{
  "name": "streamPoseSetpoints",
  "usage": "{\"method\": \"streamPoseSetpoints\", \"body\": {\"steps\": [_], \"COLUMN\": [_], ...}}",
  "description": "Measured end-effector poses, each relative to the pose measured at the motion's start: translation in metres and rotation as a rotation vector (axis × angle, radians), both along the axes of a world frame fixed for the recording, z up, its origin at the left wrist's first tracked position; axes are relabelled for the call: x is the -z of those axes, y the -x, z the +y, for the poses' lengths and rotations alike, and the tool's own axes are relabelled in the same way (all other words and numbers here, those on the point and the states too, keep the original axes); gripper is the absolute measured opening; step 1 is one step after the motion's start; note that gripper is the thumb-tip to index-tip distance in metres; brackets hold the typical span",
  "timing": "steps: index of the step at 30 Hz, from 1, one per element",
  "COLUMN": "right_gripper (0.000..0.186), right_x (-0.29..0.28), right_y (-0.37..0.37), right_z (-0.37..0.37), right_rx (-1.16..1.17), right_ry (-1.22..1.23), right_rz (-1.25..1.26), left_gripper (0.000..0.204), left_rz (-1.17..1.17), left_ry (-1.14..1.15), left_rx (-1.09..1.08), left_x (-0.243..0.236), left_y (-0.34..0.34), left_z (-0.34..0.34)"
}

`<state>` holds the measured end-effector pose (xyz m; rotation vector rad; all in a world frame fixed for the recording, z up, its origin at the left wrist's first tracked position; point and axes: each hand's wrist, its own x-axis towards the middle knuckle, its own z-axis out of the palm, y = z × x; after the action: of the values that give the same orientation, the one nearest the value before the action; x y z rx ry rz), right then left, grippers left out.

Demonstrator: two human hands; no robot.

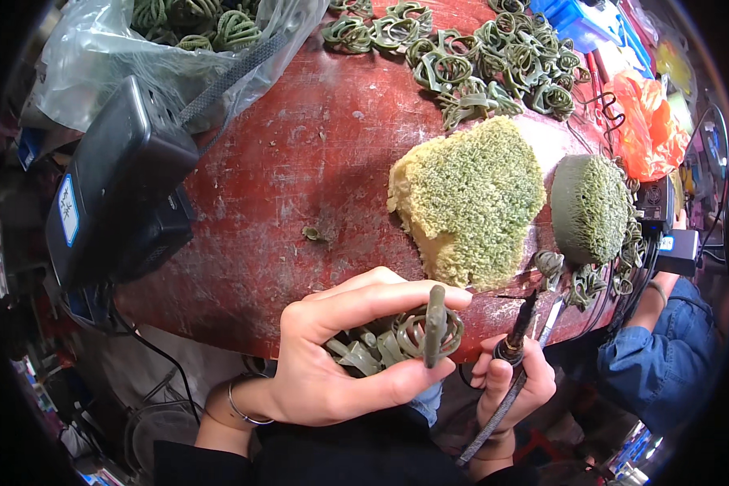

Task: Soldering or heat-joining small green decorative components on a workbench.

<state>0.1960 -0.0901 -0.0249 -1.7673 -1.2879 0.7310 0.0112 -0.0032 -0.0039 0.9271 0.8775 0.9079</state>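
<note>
Lower centre: left hand (340, 356) half-curled, pinching one looped bundle (436, 332) — right hand (535, 374) wrapped round one pen-shaped tool (524, 317); centre right, one yellow-green sponge (474, 194).

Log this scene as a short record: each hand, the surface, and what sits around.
left hand: holding green looped piece between thumb and fingers
right hand: gripping dark pen-like tool with thin tip
surface: scuffed red table
table middle: yellow-green spongy block
right of block: round green pad
far side: pile of green loops
far left: clear plastic bag with green coils inside
right edge: another person's blue sleeve
</note>
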Motion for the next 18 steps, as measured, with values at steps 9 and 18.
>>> {"method": "streamPoseSetpoints", "body": {"steps": [9, 18], "right_gripper": [0.037, 0.042], "right_x": [0.002, 0.001], "right_y": [0.002, 0.004], "right_z": [-0.001, 0.001], "right_rx": [-0.006, 0.024], "right_ry": [-0.008, -0.014], "right_rz": [-0.015, -0.035], "left_gripper": [0.039, 0.042], "left_rz": [0.430, 0.549], "left_ry": [-0.422, -0.621], "left_rx": [-0.082, -0.155], "left_x": [-0.001, 0.001], "left_y": [0.002, -0.003], "left_z": [-0.006, -0.006]}}
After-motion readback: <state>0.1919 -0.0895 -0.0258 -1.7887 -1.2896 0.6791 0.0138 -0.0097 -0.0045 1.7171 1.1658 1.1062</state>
